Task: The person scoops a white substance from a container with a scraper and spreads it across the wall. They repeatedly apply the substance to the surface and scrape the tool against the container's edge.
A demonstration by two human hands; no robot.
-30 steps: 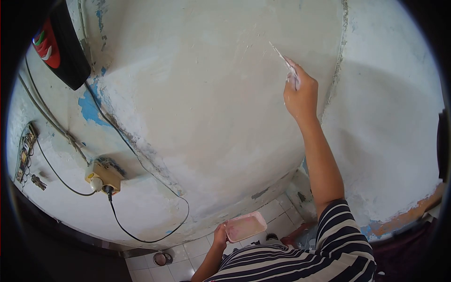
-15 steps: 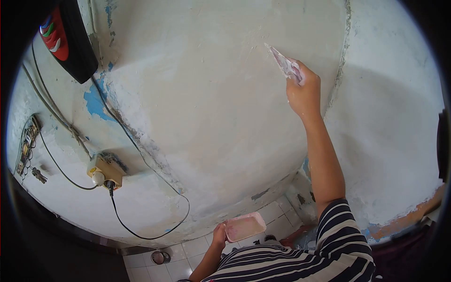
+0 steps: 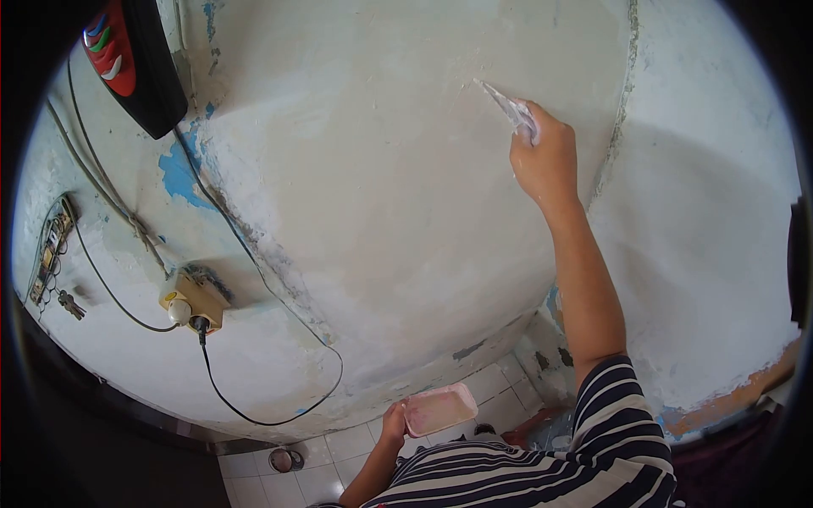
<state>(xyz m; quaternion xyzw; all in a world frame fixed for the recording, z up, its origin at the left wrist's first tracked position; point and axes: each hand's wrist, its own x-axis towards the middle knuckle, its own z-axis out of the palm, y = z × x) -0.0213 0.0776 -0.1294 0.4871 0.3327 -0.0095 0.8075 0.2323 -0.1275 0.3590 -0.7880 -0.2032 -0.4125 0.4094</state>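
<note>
My right hand (image 3: 544, 157) is closed round a putty knife (image 3: 506, 103) smeared with white paste, its blade tip at the wall (image 3: 364, 169). Low in the view, my left hand (image 3: 395, 422) grips the left edge of a shallow pink tray (image 3: 441, 410) with some pale pinkish paste in it. The wall is coated in patchy grey and white, with small raised flecks near the blade tip.
A black and red device (image 3: 140, 72) hangs at the upper left. Its cable runs down near a socket box (image 3: 193, 303) with plugs. Keys (image 3: 71, 305) hang at the far left. Round items (image 3: 286, 460) lie on the tiled floor (image 3: 322, 481).
My right hand and the putty knife have shifted very slightly left. The view has moved a little, so the device and socket box appear slightly further right and higher.
</note>
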